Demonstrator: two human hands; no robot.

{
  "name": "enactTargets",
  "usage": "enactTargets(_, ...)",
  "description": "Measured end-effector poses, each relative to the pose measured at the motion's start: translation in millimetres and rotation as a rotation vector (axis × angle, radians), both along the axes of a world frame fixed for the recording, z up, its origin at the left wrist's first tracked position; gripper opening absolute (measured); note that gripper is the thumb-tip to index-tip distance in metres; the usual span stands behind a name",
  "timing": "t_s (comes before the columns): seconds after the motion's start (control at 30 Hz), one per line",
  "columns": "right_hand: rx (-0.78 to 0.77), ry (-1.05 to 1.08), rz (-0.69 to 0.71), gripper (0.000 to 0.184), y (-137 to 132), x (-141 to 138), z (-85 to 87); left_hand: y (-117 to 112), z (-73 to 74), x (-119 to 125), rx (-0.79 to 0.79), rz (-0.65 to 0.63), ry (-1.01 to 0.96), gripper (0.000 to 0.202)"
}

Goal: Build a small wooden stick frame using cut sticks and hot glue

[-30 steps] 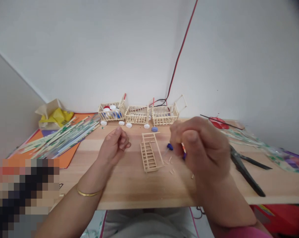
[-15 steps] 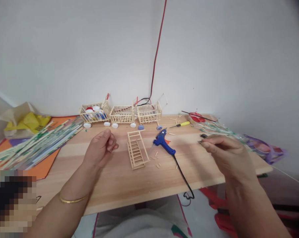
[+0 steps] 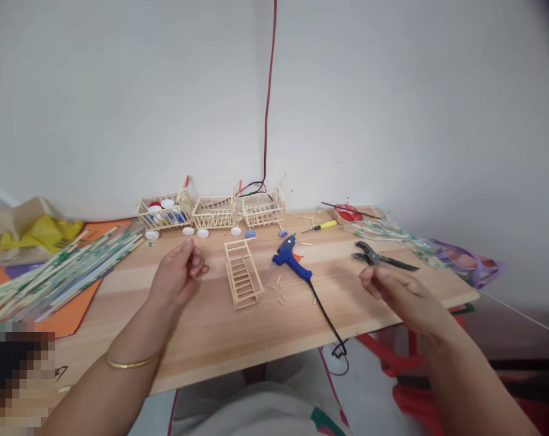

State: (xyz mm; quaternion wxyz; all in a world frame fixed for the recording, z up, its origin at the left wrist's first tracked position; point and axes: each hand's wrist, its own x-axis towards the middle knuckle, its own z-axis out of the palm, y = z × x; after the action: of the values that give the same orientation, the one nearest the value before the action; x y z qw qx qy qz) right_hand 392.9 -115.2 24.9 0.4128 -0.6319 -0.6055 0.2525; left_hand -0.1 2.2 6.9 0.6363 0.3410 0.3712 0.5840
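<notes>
My left hand (image 3: 179,269) is closed above the table, left of a small wooden-stick frame (image 3: 242,272). Its thumb presses against the curled fingers, and whatever is between them, if anything, is hidden. The frame is an open box of thin sticks with ladder-like rungs. My right hand (image 3: 397,293) hovers over the right side, fingers drawn together with nothing seen in them. Just beyond it lie dark-handled pliers (image 3: 383,259) on the tabletop. Between my hands lies a blue hot glue gun (image 3: 292,257), nozzle pointing away, with several short stick pieces (image 3: 281,298) close by.
Three stick-built carts with wheels (image 3: 215,212) stand along the wall. A yellow-handled screwdriver (image 3: 322,226) and a red roll (image 3: 348,212) lie at the back. Bundled sticks in plastic (image 3: 74,272) cover the left. The glue gun's black cord (image 3: 326,315) hangs over the front edge.
My right hand has let go of the pliers, which now lie on the table, and has drawn back towards me. My left hand stays closed. The view has shifted slightly right.
</notes>
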Motion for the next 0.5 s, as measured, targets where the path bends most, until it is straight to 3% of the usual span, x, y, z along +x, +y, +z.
enactTargets(0.1,-0.217,-0.103,0.174,0.035,4.4,5.5,4.0,1.0,0.9,-0.2,-0.017,0.016,-0.002,0.028)
enactTargets(0.2,-0.272,-0.208,0.150,0.037,15.3,7.8,7.2,1.6,0.6,-0.3,-0.020,0.016,-0.005,0.027)
enactTargets(0.4,-0.165,-0.381,-0.109,0.046,56.8,5.9,9.1,2.0,-6.4,-0.9,-0.003,0.006,0.011,0.028)
enactTargets(0.5,-0.031,-0.455,-0.064,0.028,92.0,7.1,5.7,1.5,-7.9,0.3,-0.018,0.027,0.044,0.025)
